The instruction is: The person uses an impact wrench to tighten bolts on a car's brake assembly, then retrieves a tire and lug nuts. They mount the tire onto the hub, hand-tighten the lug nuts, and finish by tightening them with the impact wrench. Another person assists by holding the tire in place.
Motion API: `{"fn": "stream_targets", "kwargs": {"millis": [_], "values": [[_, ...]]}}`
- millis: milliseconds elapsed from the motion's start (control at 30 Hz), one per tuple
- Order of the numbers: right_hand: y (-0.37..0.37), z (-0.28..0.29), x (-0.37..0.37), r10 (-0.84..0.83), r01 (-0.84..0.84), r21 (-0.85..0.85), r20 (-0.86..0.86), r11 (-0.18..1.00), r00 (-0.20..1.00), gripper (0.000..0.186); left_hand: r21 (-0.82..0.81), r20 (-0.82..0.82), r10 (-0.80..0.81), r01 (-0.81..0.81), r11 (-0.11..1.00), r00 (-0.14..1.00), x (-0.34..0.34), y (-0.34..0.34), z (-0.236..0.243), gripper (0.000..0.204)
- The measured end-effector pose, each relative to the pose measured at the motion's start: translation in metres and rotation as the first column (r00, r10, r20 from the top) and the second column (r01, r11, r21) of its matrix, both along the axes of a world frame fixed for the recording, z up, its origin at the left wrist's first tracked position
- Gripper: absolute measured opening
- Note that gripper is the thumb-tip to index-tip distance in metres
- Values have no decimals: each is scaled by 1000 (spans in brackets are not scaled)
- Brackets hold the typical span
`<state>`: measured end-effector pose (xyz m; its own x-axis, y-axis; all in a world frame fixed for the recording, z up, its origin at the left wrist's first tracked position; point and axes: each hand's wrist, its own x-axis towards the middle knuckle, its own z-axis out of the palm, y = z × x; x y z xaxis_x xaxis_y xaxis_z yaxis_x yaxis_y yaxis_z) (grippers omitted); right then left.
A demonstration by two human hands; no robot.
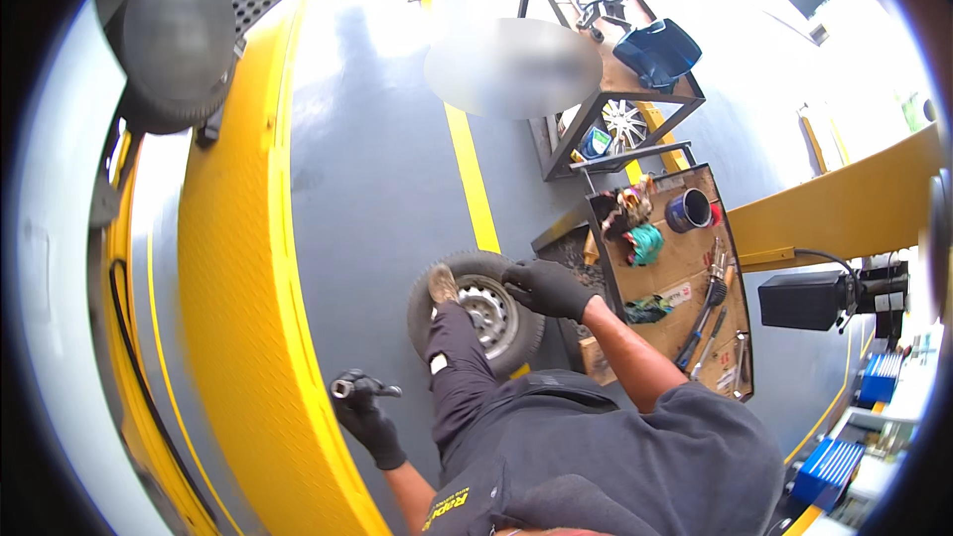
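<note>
My left hand (367, 417), in a dark glove, is closed on a metal socket tool (342, 388) at the lower left, beside the yellow lift platform. My right hand (546, 290), also gloved, hovers at or over the right edge of a tyre (524, 337) on a silver steel wheel, fingers apart and slightly curled; I cannot tell if it touches the rubber. The tyre lies flat on the grey floor, with my shoe (442, 286) on its upper left part.
A tool cart (615, 328) at right holds rags, a can (688, 209) and long tools. Behind it stands a metal bench (551, 139). The yellow platform (233, 258) runs along the left; a yellow beam (834, 203) crosses the right.
</note>
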<state>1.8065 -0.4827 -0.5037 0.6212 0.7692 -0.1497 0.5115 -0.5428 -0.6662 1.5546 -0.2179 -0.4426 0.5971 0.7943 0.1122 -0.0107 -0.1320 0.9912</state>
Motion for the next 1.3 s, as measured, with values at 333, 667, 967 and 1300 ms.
{"fn": "stream_targets", "kwargs": {"millis": [333,667,967,1300], "values": [[79,126,155,-484,481,59,50,874,873,23,-317,-239,-272,189,929,932,228,154,112,23],[-25,100,279,-806,898,230,-398,374,438,24,-58,-551,-588,676,735,592,453,183,145,32],[-3,19,570,-145,970,241,-960,18,241,30,-98,-722,-549,723,684,422,667,225,-133,36],[38,-129,923,39,898,-74,-997,-435,-64,33,-212,-940,-340,710,671,41,749,245,-298,33]]}}
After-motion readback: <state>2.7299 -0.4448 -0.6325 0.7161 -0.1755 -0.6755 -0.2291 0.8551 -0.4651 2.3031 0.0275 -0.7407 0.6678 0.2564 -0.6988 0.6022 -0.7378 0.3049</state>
